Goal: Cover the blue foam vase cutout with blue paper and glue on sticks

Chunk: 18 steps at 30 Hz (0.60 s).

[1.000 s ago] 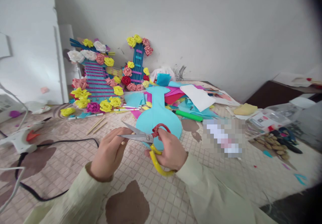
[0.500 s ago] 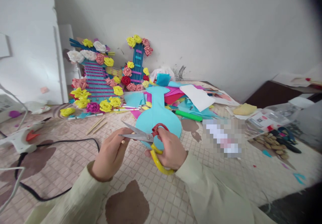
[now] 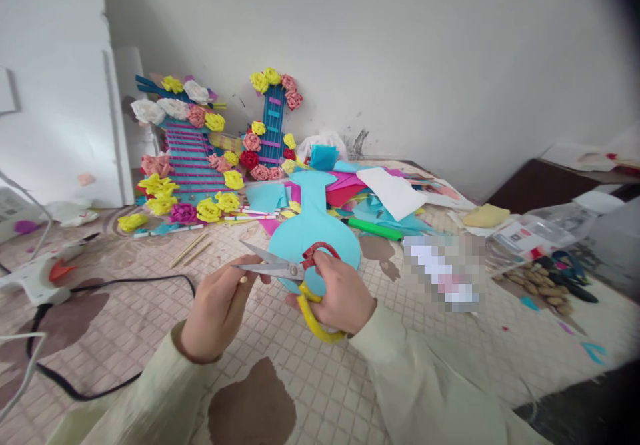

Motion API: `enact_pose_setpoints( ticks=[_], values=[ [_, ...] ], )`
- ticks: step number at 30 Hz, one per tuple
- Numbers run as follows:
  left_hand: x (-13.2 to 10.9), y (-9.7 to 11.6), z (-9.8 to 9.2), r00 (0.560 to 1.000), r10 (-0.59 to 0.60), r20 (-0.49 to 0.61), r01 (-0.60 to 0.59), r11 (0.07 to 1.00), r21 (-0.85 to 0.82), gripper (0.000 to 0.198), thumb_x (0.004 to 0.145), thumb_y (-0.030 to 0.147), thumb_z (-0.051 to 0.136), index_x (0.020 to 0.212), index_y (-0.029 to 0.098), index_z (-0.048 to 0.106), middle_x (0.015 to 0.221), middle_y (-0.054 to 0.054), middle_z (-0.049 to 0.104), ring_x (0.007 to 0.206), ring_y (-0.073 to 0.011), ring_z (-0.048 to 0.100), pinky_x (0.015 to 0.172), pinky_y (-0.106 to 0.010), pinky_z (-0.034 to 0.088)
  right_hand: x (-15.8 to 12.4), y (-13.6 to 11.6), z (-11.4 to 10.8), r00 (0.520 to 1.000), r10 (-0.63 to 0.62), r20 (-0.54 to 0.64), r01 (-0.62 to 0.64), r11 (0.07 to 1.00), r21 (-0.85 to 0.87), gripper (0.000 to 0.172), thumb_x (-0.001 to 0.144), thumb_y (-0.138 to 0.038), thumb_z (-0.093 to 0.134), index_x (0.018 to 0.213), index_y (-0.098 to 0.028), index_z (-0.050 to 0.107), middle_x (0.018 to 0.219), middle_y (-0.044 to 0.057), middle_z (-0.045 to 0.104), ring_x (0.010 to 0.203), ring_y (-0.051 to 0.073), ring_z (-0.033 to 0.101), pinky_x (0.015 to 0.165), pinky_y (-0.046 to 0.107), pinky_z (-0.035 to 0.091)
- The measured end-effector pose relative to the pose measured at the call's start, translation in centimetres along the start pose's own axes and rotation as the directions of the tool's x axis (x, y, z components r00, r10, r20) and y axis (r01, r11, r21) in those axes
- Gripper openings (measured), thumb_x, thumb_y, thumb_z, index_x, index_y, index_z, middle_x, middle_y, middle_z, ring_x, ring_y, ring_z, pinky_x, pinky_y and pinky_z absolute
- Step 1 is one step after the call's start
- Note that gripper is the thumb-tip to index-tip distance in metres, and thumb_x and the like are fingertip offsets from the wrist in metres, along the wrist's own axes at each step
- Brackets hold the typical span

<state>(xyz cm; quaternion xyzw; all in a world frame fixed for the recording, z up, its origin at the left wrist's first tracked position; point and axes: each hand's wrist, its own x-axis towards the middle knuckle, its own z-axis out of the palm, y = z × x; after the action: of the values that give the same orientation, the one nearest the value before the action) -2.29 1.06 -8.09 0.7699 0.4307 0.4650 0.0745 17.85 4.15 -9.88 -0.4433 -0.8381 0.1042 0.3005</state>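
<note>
R hand [image 3: 344, 295] clenched on scissors [image 3: 295, 271]; L hand [image 3: 216, 308] pinching sm. stick [image 3: 243, 280].

This looks like a handicraft corner, though whether in a home or a small workshop cannot be told: a worn, tile-patterned tabletop [image 3: 310, 378] set by a scuffed pale wall [image 3: 415, 52], with a blue guitar-shaped cutout [image 3: 290, 238] on it. Behind the cutout lies a heap of coloured paper [image 3: 347, 183], just to its right a green marker [image 3: 373, 228], and well to its left a white glue gun [image 3: 35, 278]. Scissors [image 3: 296, 271] show over its near part, while behind it to the left stand a wide stringed piece [image 3: 193, 158] and a narrow stringed piece [image 3: 273, 132], both trimmed with crafted flowers
</note>
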Motion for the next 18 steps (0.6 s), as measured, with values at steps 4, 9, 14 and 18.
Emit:
enact_pose_setpoints(
  ticks=[4,9,14,18],
  values=[
    [0.2,0.1,0.2,0.966,-0.241,0.090,0.252,0.958,-0.138,0.029,0.092,0.029,0.040,0.071,0.019,0.057,0.066,-0.001,0.059,0.054,-0.0129,0.048,0.052,-0.026,0.037,0.2,0.2,0.1,0.998,0.062,-0.007,-0.062,0.998,0.026,0.038,0.075,-0.057,0.060,0.080,-0.020,0.049,0.066,0.003,0.056,0.057,0.018,0.053,0.052,0.028,0.036],
    [0.8,0.3,0.7,0.849,-0.461,0.257,0.516,0.622,-0.589,0.028,0.087,0.041,0.050,0.090,0.015,0.060,0.064,0.001,0.055,0.043,-0.0072,0.028,0.042,-0.025,0.021,0.2,0.4,0.6,0.982,0.190,-0.003,-0.184,0.953,0.239,0.034,0.074,-0.051,0.062,0.075,-0.020,0.049,0.062,-0.002,0.054,0.050,0.012,0.046,0.048,0.024,0.034],
    [1.0,0.5,0.7,0.722,-0.489,0.489,0.639,0.199,-0.743,0.022,0.081,0.030,0.061,0.101,0.019,0.061,0.068,0.002,0.050,0.047,-0.0060,0.034,0.044,-0.022,0.023,0.4,0.0,0.5,0.958,0.275,0.081,-0.279,0.837,0.471,0.032,0.074,-0.047,0.062,0.068,-0.021,0.044,0.057,-0.005,0.046,0.049,0.009,0.041,0.046,0.021,0.032],
    [0.9,0.5,0.7,0.689,-0.452,0.566,0.628,-0.016,-0.778,0.023,0.075,0.021,0.063,0.097,0.019,0.065,0.069,0.002,0.045,0.050,-0.0060,0.036,0.047,-0.021,0.030,0.4,0.3,0.8,0.947,0.298,0.120,-0.317,0.802,0.506,0.031,0.075,-0.044,0.061,0.065,-0.020,0.043,0.055,-0.006,0.040,0.051,0.010,0.037,0.048,0.021,0.031]
  ],
)
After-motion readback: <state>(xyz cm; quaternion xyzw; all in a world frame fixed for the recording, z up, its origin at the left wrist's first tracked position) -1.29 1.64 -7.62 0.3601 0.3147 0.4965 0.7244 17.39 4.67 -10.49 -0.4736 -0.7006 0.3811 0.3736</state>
